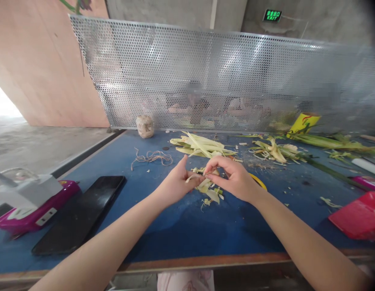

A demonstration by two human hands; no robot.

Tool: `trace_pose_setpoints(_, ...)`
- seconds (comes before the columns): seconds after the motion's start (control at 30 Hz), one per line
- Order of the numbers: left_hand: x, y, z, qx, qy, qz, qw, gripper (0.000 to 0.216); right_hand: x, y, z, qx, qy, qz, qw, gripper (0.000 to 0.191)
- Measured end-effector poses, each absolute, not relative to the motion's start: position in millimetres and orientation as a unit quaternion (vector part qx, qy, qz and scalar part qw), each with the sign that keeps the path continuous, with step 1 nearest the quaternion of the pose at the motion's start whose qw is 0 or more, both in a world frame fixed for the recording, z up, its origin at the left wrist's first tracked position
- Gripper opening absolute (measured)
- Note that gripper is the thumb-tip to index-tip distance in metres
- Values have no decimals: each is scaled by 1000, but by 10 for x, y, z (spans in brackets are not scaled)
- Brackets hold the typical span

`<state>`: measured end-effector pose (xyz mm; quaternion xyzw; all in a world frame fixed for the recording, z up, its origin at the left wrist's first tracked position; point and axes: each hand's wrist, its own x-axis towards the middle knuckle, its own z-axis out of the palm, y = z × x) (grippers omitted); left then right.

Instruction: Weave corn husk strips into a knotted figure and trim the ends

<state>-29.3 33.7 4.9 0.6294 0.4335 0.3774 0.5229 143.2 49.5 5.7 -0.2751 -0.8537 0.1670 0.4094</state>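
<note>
My left hand (176, 181) and my right hand (232, 178) meet above the middle of the blue table. A pale strip of corn husk (192, 178) shows at the fingers of my left hand, which are closed on it. The thumb and forefinger of my right hand are pinched together close to the left fingertips; what lies between them is too small to make out. Beneath both hands are scraps of pale husk (213, 195). Just beyond them lies a pile of long, light green corn husks (202, 144). A yellow ring-shaped thing (259, 182) is partly hidden by my right hand.
Tangled string (152, 157) and a whitish roll (145, 126) lie left of the husks. Nearer are a black phone (81, 214) and a purple power strip (51, 208). More husks (275, 151) and a red object (359, 216) are rightward. A perforated metal screen (175, 72) closes the back.
</note>
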Motion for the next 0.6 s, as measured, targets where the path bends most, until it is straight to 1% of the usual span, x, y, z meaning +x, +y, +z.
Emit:
trace_pose_setpoints(0.17,-293,316,79,622,457,377,512,95,1426,494,31,-243,-868,102,421,8)
trace_pose_setpoints(0.3,-287,312,78,619,451,373,524,90,1433,482,40,-241,-866,67,433,9)
trace_pose_setpoints(0.43,-271,315,79,609,456,383,524,86,1431,474,46,-242,-876,50,415,8)
trace_pose_setpoints(0.6,-276,321,71,616,461,382,511,83,1412,477,40,-253,-892,66,369,5)
